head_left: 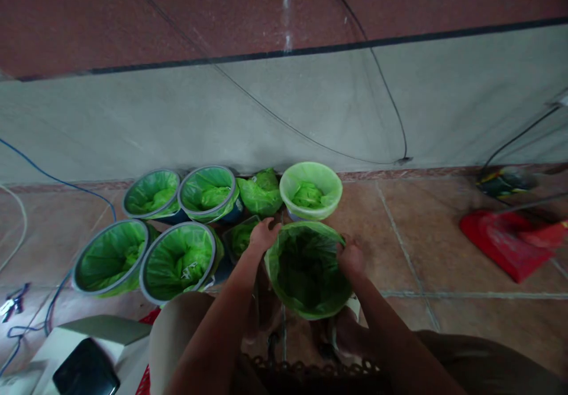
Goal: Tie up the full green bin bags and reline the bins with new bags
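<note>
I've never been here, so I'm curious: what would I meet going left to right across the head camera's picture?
Keys, smartphone, front-right gray-rimmed bin, left hand, green bin liner, right hand, red dustpan.

Between the left hand [264,236] and right hand [350,258], the liner [310,277] looks thin, crinkled plastic. Right of the right hand, the dustpan [501,242] looks smooth plastic, the floor [428,244] matt.

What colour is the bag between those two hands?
The bag is green; see the head view.
</note>
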`<state>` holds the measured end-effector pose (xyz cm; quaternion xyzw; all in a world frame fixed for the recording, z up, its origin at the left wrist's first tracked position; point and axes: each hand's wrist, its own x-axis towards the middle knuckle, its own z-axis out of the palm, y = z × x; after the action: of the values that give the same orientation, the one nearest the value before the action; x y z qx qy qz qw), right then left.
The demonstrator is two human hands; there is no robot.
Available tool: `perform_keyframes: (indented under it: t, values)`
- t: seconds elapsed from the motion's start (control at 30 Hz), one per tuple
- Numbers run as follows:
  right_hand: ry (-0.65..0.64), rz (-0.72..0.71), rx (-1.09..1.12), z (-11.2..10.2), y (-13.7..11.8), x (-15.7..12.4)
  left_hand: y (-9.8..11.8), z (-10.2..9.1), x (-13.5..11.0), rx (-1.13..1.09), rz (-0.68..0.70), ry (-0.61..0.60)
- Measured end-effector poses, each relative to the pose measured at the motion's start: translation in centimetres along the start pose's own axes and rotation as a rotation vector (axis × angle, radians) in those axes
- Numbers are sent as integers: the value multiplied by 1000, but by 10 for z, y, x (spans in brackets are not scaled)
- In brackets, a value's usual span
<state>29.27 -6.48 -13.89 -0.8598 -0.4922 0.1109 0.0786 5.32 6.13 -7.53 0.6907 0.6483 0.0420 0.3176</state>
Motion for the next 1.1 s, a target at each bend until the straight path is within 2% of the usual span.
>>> perform_keyframes:
  t: [0.1,0.17,0.3,0.4,0.53,0.6,0.7,0.87,1.0,1.03,1.1]
  values:
    - [143,19,22,-13,-5,-2,7,10,12,-31,27,27]
    - [171,-105,78,-24,-17,12,8,19,16,-41,5,16]
    - [-55,-443,150,-33,-46,54,2,33,16,-69,-54,5]
    - [-235,-563,112,-23,-56,73,-7,40,11,-137,-54,7]
    - [-319,-560,52,-3,-48,79,-17,47,5,-332,-25,15]
    - [-325,-555,34,2,-43,79,-20,50,2,-334,5,9]
    - [-340,-569,18,7,-40,81,-22,53,-4,-173,44,-4]
    - [-357,-529,9,13,-42,85,-19,54,-15,152,-11,-85]
    - [-428,-472,-33,2,-43,80,-21,46,-18,177,-5,-199]
    - [-410,-464,-52,-5,-45,76,-22,42,-18,123,8,-213]
    - [-291,-480,-58,-20,-53,64,-23,34,-17,-21,1,-202]
